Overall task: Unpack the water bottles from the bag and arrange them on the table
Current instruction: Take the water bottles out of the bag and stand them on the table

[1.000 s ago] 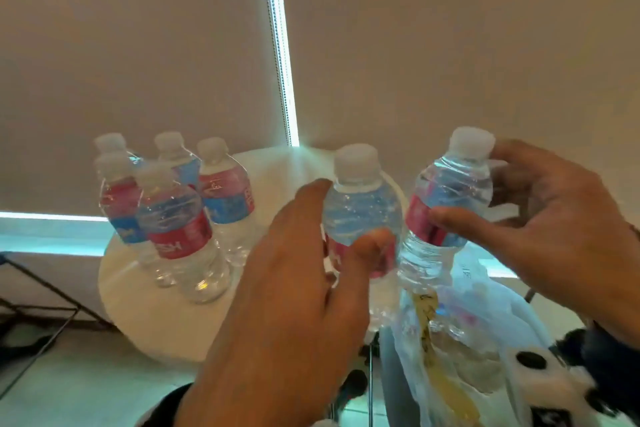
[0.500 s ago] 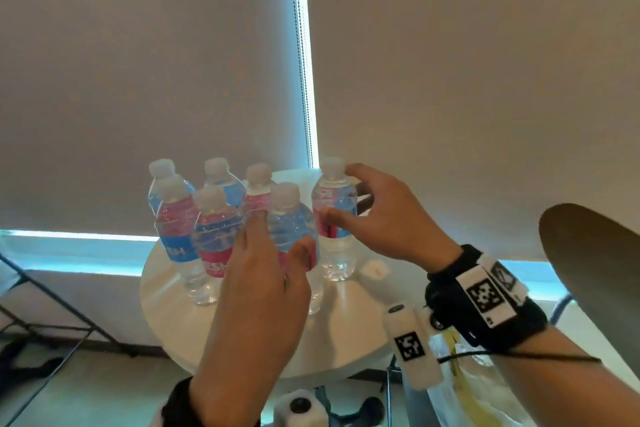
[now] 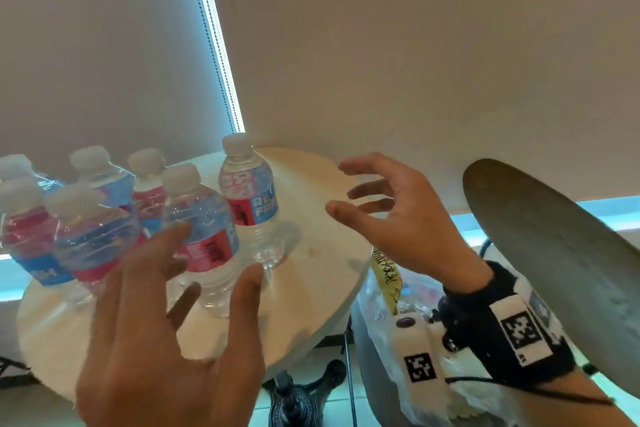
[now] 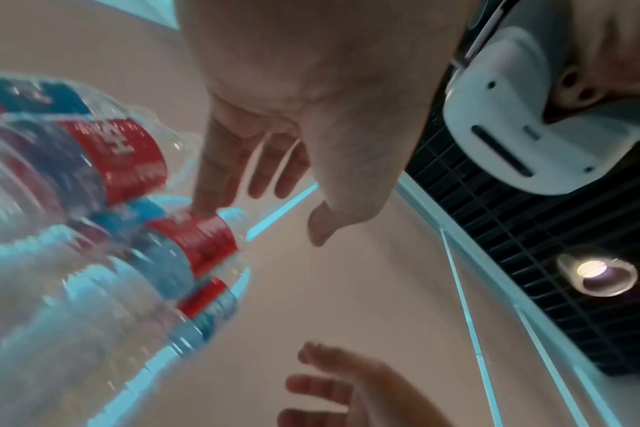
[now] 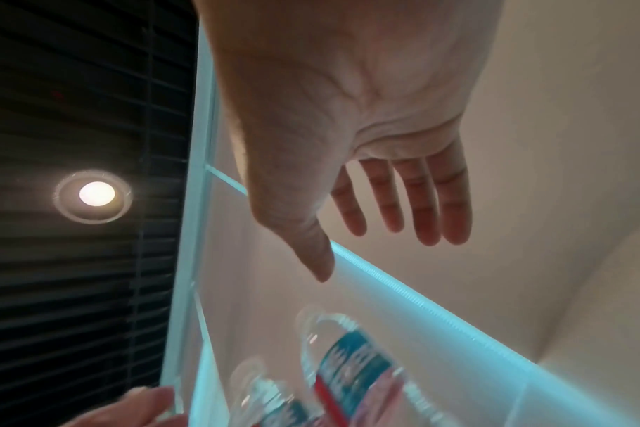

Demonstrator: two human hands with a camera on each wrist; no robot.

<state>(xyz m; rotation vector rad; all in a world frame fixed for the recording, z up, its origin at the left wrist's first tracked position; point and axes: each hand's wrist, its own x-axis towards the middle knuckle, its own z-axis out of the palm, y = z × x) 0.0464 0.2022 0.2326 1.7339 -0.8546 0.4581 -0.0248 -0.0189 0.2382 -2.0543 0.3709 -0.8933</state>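
Note:
Several small water bottles with red and blue labels and white caps stand upright on a round white table. The rightmost bottle stands alone, and a second bottle is just in front and left of it. My left hand is spread in front of that second bottle and grips nothing. In the left wrist view my left hand has its index fingertip at a label; I cannot tell if it touches. My right hand hovers to the right of the rightmost bottle, fingers spread and holding nothing, as the right wrist view also shows.
A clear plastic bag with a yellow tie hangs beside the table at the lower right. A dark round panel juts in from the right. The table's black pedestal foot stands below. Beige roller blinds close off the back.
Both hands carried a bottle each to the table, set them beside the cluster, and have now let go and drawn back, fingers spread.

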